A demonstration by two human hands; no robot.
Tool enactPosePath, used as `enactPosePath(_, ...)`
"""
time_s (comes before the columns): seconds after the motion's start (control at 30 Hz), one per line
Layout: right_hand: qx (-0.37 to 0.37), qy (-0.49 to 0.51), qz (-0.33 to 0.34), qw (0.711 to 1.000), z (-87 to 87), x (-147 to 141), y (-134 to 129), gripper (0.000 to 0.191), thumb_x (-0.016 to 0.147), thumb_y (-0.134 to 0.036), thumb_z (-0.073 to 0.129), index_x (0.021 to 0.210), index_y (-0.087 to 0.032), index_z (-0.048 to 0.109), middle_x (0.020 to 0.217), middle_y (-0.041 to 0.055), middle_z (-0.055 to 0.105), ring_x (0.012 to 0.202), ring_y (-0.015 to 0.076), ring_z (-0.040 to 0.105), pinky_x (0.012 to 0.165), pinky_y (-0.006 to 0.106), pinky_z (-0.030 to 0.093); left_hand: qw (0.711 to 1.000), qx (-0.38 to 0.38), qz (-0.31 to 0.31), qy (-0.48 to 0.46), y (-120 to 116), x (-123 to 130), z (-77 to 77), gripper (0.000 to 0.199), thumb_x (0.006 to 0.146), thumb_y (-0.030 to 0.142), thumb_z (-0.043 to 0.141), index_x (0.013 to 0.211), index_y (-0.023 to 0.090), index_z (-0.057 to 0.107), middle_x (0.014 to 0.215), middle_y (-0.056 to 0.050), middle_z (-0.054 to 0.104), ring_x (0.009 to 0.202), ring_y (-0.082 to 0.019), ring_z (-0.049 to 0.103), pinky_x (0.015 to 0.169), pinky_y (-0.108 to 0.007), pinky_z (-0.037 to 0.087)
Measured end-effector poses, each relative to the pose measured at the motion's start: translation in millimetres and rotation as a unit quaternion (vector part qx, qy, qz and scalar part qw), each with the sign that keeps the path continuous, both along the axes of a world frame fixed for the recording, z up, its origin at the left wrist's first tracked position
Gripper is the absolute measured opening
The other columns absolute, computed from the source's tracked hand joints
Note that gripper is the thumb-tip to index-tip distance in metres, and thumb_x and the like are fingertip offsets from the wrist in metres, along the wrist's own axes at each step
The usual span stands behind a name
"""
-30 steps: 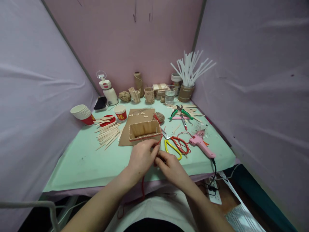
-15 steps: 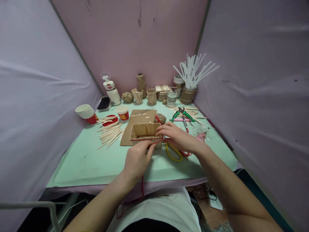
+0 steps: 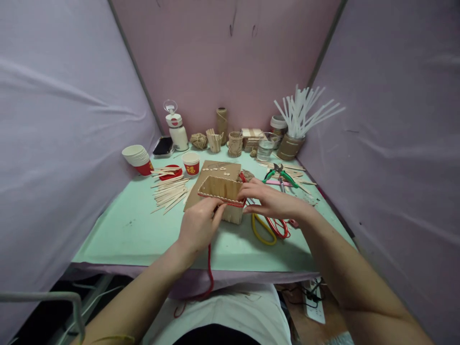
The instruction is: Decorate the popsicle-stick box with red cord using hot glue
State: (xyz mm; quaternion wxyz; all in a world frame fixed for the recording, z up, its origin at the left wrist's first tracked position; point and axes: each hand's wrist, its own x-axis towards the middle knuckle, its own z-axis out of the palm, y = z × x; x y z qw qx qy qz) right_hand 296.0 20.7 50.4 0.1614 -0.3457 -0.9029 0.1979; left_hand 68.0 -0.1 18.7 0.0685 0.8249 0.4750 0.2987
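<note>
A small open rectangular box (image 3: 233, 215), faced with wooden sticks, stands tilted in front of me. Along its scalloped front rim runs a red cord (image 3: 211, 268), whose loose end hangs over the table edge onto my lap. My left hand (image 3: 200, 224) pinches this cord between thumb and fingers at the front rim. Over the box's right end, my right hand (image 3: 271, 199) has its fingers at the rim and inside, with the thumb outside near the corner. Under and beside that hand lie scissors (image 3: 266, 241) with yellow and red handle loops.
A cardboard sheet (image 3: 194, 198) lies under the box, with small wooden pieces on it. Loose sticks (image 3: 170, 192) and paper cups (image 3: 138, 159) are at left. Green-handled pliers (image 3: 287, 179) lie at right. White sticks (image 3: 302, 112) fill a pot behind them.
The box has turned and tipped, its right end nearer me. The red cord now lies against the front rim toward the right corner. The camera view has shifted slightly left.
</note>
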Motion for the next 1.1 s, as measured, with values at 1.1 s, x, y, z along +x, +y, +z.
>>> enactPosePath(1.1, 0.036, 0.050, -0.140, 0.988, -10.2, -6, 5, 0.013, 0.093, -0.026, 0.053, 0.083, -0.021, 0.059, 0.088, 0.0033, 0.063, 0.089, 0.0212, 0.047, 0.083, 0.034, 0.035, 0.998, 0.025, 0.020, -0.048, 38, 2, 1.7, 0.014, 0.090, 0.024, 0.061, 0.103, 0.020, 0.063, 0.085, -0.001, 0.073, 0.075, -0.017, 0.068, 0.065, -0.027, 0.047)
